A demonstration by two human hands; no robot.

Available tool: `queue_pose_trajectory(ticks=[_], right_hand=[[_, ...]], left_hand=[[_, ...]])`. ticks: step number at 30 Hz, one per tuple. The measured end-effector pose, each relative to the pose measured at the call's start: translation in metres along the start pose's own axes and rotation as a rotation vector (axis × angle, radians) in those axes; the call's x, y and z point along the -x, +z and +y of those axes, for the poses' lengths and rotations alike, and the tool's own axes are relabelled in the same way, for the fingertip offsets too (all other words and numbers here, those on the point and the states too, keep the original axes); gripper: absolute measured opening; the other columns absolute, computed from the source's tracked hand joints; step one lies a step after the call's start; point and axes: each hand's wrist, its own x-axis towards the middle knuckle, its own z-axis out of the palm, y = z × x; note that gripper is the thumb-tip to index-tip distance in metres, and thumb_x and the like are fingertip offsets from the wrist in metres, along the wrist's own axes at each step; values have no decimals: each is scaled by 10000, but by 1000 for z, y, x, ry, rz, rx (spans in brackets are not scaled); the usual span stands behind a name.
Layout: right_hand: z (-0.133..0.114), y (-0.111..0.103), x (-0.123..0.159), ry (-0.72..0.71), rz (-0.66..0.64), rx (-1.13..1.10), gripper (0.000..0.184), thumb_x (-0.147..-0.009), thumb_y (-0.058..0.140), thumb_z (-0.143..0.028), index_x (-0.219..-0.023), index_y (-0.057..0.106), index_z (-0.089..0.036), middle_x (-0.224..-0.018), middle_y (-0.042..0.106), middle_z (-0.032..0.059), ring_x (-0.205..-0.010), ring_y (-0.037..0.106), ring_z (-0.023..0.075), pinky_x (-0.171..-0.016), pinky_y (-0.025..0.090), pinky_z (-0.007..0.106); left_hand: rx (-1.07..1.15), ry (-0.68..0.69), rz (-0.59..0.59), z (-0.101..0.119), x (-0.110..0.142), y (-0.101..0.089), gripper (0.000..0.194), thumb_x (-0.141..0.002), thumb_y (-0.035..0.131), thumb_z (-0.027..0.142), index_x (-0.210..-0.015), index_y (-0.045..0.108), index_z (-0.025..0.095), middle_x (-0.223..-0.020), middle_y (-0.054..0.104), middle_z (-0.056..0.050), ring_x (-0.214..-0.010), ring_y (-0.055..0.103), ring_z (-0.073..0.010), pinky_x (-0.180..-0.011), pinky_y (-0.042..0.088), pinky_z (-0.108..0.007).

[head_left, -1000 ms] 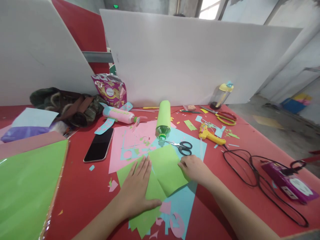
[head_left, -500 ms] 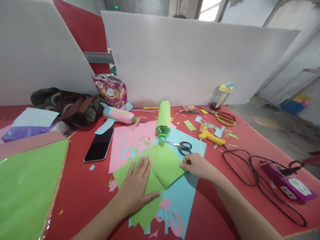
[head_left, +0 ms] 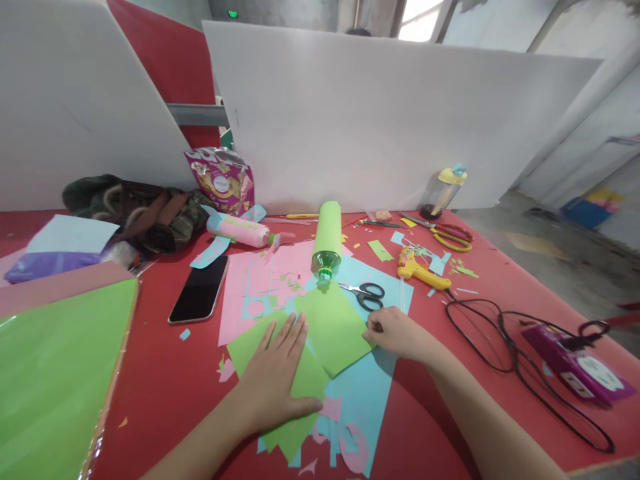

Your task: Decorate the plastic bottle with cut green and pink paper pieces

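My left hand (head_left: 274, 373) lies flat, fingers spread, on a green sheet of paper (head_left: 311, 379) with a jagged near edge. Beside it is a squarer piece of green paper (head_left: 334, 328), whose right corner is pinched in my right hand (head_left: 396, 332). A thin blue gap shows between part of their facing edges. Beneath them lie a light blue sheet (head_left: 373, 393) and a pink sheet (head_left: 233, 310). Black-handled scissors (head_left: 367, 293) rest just beyond my right hand. A bottle wrapped in green paper (head_left: 328, 230) lies behind, its neck towards me.
A phone (head_left: 199, 290) and a pink bottle model with blue wings (head_left: 237, 231) lie left. On the right are a yellow glue gun (head_left: 423, 272), its looping cord, a purple power strip (head_left: 580, 367) and large scissors (head_left: 447, 237). Paper scraps are scattered about. A white board (head_left: 400, 127) stands behind.
The squarer green paper first shifted away and left with my right hand, meeting the other sheet, then moved slightly right, reopening a narrow gap. My left hand stays nearly in place.
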Motion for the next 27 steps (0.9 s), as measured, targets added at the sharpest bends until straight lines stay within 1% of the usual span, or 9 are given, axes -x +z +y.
queue_pose_trajectory(ticks=[4,10,13,15,17,19,22,25,27], right_hand=[[2,0,0,-14,8,-17,191,-687,472,-143,-501,501,-173,-521,493,-17,-543,474,107,-512,322,189],[5,0,-2,22,55,-45,159,-646,447,-119,-499,448,-179,-522,437,-35,-533,431,97,-516,321,183],[2,-1,-3,16,90,-76,121,-651,423,-111,-570,481,-179,-522,415,-46,-514,400,92,-502,306,184],[0,-2,-3,-10,142,-96,142,-659,396,-102,-635,512,-179,-520,401,-50,-501,382,92,-499,297,188],[-1,-2,-4,-34,204,-130,181,-662,373,-102,-680,538,-173,-519,406,-47,-491,379,94,-497,292,195],[-1,-2,-4,-38,279,-199,209,-660,366,-120,-716,562,-166,-517,426,-42,-479,384,97,-492,294,203],[3,-1,-6,17,425,-368,226,-643,385,-174,-753,582,-166,-499,448,-40,-460,386,105,-486,305,217],[8,-1,-8,94,581,-639,176,-612,442,-247,-700,578,-177,-496,461,-37,-455,387,108,-468,307,226],[9,-2,-9,130,633,-923,144,-582,490,-288,-658,555,-184,-503,474,-39,-443,397,103,-450,314,226]], left_hand=[[8,-15,-36,2,0,-4,987,-655,326,731,-1363,93,85,-1422,35,-121,-1306,43,-299,-1047,117,-488],[3,-21,-74,3,-1,-8,989,-659,313,733,-1360,79,76,-1417,-7,-115,-1306,24,-299,-1048,111,-490],[4,-14,-66,2,-1,-8,984,-666,303,732,-1359,73,72,-1416,-2,-121,-1305,30,-303,-1045,118,-493],[6,-6,-50,2,0,-6,990,-666,281,742,-1359,80,64,-1418,14,-131,-1303,37,-312,-1043,121,-494],[0,-4,-7,0,1,-1,980,-674,267,742,-1360,95,63,-1421,40,-138,-1301,36,-321,-1041,138,-487],[-20,-14,73,-2,1,5,942,-703,271,716,-1364,84,71,-1424,78,-143,-1299,40,-329,-1033,166,-481],[-61,-45,256,-4,-1,12,854,-781,291,617,-1365,-44,91,-1421,131,-161,-1299,71,-328,-1019,192,-484],[-53,-65,417,-6,-2,15,804,-827,306,529,-1349,-141,112,-1417,152,-180,-1298,110,-316,-1012,216,-478],[5,-82,470,-6,-2,15,762,-841,307,493,-1355,-110,116,-1414,165,-184,-1298,131,-303,-1013,225,-470]])
